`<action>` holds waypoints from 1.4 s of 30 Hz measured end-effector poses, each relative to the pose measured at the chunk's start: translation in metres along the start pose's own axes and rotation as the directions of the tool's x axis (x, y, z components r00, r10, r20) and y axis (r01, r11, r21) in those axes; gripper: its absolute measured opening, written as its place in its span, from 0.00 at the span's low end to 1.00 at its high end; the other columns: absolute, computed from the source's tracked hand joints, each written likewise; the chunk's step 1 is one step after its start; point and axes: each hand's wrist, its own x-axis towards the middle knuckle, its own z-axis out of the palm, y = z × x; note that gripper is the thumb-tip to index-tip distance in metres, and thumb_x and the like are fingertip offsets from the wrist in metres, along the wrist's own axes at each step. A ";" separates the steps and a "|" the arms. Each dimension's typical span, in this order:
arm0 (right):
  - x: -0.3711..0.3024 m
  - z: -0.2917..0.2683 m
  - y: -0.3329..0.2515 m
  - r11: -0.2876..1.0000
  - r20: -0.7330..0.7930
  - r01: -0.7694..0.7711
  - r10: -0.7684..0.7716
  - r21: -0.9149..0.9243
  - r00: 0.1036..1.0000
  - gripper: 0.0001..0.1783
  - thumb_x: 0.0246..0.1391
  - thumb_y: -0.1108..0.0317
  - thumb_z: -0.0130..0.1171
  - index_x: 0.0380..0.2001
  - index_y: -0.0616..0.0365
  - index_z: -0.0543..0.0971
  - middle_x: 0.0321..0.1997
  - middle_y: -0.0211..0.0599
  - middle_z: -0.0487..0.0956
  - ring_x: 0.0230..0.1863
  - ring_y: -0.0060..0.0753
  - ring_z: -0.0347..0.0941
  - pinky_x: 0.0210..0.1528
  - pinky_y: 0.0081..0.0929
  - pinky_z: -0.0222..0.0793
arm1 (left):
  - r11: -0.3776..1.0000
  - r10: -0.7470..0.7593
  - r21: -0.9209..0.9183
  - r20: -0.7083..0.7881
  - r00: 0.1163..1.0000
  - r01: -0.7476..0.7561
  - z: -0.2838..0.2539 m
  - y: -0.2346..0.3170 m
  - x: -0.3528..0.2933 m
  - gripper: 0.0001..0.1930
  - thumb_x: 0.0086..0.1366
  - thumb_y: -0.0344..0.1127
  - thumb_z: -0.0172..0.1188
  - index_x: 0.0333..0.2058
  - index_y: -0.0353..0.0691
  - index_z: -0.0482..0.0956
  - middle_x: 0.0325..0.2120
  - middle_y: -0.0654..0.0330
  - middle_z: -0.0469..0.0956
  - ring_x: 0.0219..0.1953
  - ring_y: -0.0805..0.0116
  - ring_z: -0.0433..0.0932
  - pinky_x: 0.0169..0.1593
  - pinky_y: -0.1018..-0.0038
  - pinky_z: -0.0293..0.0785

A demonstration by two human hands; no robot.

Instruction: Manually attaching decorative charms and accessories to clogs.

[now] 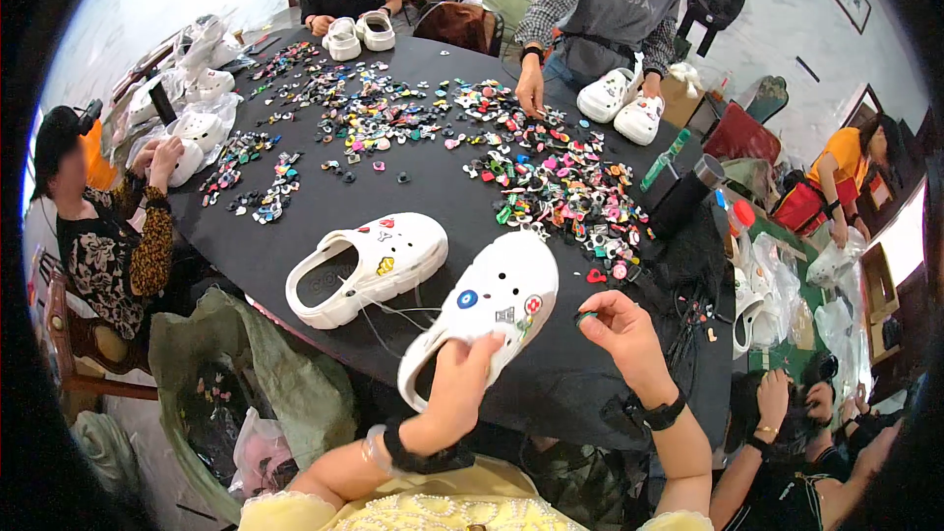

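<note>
My left hand grips a white foam clog near its heel opening, thumb on the upper. Several charms sit on that clog, among them a round blue one and a red-and-white flower-like one; some of its holes show dark. Right of the clog, my right hand pinches a small, dark greenish shoe charm between thumb and fingertips, apart from the clog. The matching white clog lies to the left on the table, bearing red, yellow and bone-shaped charms. A thin cord runs between the clogs.
Loose charms lie in heaps across the dark table. A black cylinder and a green tube stand at the right edge. Co-workers handle white clogs around the table. A green sack hangs open at the lower left.
</note>
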 end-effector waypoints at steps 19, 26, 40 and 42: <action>0.007 0.037 0.035 0.762 0.080 0.427 -0.448 -0.487 0.890 0.09 0.40 0.81 0.61 0.28 0.59 0.77 0.31 0.33 0.73 0.33 0.27 0.71 0.35 0.22 0.68 | 0.955 0.221 0.180 0.087 0.971 -0.234 -0.014 -0.027 -0.021 0.12 0.59 0.29 0.54 0.40 0.27 0.72 0.31 0.61 0.75 0.33 0.77 0.71 0.35 0.80 0.66; 0.001 0.031 0.044 0.641 0.075 0.406 -0.478 -0.651 0.875 0.07 0.39 0.75 0.62 0.25 0.53 0.77 0.29 0.29 0.74 0.34 0.32 0.71 0.36 0.27 0.62 | 0.884 0.190 0.403 0.159 0.969 -0.239 -0.004 -0.024 0.001 0.16 0.60 0.36 0.55 0.43 0.32 0.72 0.35 0.55 0.76 0.38 0.66 0.74 0.43 0.72 0.68; -0.002 0.027 0.025 0.461 0.156 0.349 -0.405 -0.816 0.901 0.18 0.31 0.69 0.68 0.32 0.50 0.78 0.42 0.31 0.69 0.43 0.32 0.66 0.44 0.34 0.55 | 0.902 0.335 0.265 0.067 0.940 -0.340 0.004 -0.051 -0.020 0.14 0.59 0.29 0.57 0.43 0.30 0.72 0.37 0.55 0.76 0.39 0.67 0.74 0.43 0.73 0.68; 0.004 0.028 0.016 0.461 0.130 0.337 -0.424 -0.821 0.896 0.25 0.29 0.67 0.68 0.39 0.47 0.76 0.47 0.33 0.67 0.47 0.36 0.64 0.48 0.37 0.54 | 0.879 0.359 0.309 0.076 0.930 -0.364 0.002 -0.051 -0.021 0.14 0.59 0.29 0.57 0.43 0.30 0.72 0.37 0.54 0.76 0.39 0.66 0.75 0.43 0.73 0.68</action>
